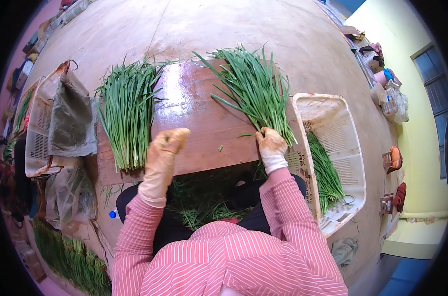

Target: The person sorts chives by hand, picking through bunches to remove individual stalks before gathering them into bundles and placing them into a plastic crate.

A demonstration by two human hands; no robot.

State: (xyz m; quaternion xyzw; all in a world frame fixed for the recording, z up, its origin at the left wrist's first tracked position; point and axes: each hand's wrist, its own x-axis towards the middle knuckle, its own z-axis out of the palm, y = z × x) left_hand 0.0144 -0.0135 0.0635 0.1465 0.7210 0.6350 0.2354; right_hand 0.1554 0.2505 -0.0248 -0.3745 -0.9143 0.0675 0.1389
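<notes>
Wooden board (pixel 199 123) w/ chive bundles, crates L & R

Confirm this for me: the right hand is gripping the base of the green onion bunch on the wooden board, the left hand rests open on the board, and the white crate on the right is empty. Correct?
Not quite. The head view shows the white crate holds green stalks. The rest stands: the right hand grips the bunch at its base on the wooden board, and the left hand rests open.
</notes>
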